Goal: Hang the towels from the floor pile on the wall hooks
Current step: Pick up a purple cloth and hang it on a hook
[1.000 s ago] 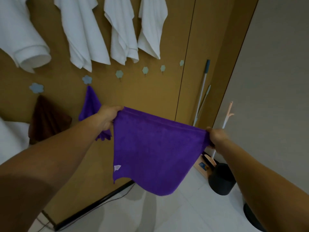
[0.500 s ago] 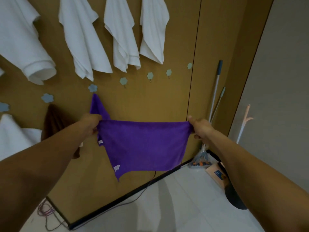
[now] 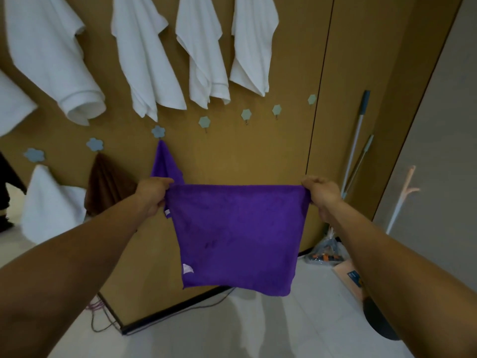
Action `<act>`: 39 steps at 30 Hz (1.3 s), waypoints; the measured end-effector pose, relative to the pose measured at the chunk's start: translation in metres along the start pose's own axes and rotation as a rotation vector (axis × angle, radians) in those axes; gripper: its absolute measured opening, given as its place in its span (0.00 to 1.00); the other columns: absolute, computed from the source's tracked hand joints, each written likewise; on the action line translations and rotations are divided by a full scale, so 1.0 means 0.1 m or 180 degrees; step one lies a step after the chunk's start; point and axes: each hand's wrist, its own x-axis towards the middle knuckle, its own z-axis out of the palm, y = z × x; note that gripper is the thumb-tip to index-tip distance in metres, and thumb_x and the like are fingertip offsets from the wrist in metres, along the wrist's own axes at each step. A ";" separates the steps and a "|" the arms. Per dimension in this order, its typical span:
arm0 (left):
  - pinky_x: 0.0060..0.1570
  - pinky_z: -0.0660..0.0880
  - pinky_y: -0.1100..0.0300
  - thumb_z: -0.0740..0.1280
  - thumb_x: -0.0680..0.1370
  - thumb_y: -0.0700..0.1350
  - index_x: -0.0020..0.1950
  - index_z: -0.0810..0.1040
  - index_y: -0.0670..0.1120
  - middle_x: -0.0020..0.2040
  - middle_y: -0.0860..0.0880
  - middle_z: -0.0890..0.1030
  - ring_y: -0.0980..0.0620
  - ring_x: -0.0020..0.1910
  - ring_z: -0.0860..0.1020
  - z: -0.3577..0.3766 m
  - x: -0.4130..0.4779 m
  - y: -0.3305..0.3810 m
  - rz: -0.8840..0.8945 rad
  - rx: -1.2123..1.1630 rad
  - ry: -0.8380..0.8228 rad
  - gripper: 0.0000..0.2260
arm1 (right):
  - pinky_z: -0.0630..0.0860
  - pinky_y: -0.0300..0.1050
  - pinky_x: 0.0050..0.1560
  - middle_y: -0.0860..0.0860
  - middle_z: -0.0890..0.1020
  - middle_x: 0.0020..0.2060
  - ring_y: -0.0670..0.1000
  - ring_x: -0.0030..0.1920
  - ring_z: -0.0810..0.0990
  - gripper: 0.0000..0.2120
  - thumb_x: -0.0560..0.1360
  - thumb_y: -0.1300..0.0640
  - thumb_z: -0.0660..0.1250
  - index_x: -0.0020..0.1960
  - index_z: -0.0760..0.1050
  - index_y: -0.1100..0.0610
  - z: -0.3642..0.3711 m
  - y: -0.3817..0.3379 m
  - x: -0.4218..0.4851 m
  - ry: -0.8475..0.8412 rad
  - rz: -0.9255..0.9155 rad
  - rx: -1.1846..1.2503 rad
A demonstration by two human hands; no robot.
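The person stands with arms out, holding a purple towel [image 3: 237,236] spread flat before the wooden wall [image 3: 258,156]. The left hand [image 3: 152,196] has the top left corner, fingers curled round the cloth. The right hand [image 3: 321,195] pinches the top right corner the same way. The top edge runs taut between them and the towel hangs clear of the floor [image 3: 232,332], with a white tag [image 3: 187,269] near its lower left. Just behind the left hand a second purple cloth [image 3: 165,164] hangs from a flower hook [image 3: 158,131], with a brown cloth [image 3: 108,187] beside it. Four small hooks [image 3: 246,114] sit above the towel. White towels [image 3: 147,55] hang along the top row.
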 end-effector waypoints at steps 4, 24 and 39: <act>0.31 0.61 0.59 0.55 0.80 0.35 0.52 0.79 0.45 0.43 0.49 0.76 0.54 0.35 0.69 -0.01 -0.05 -0.03 -0.0095 0.0145 -0.0011 0.13 | 0.73 0.37 0.41 0.52 0.80 0.46 0.48 0.42 0.77 0.09 0.77 0.58 0.68 0.55 0.79 0.62 -0.01 0.01 0.08 0.0001 -0.0067 -0.0037; 0.50 0.73 0.52 0.70 0.70 0.46 0.31 0.74 0.45 0.41 0.39 0.80 0.41 0.46 0.77 -0.05 -0.10 -0.08 0.1439 0.2297 0.1102 0.11 | 0.72 0.43 0.41 0.51 0.80 0.41 0.50 0.43 0.78 0.12 0.69 0.64 0.70 0.34 0.67 0.56 0.42 -0.07 0.38 -0.0328 -0.0997 -0.1169; 0.34 0.72 0.68 0.56 0.73 0.29 0.40 0.74 0.48 0.29 0.52 0.79 0.60 0.30 0.76 0.28 1.01 0.11 0.1590 0.0374 -0.0240 0.15 | 0.69 0.39 0.44 0.47 0.76 0.41 0.46 0.42 0.74 0.06 0.75 0.49 0.68 0.47 0.79 0.51 1.30 -0.33 0.90 -0.1359 -0.1140 -0.1064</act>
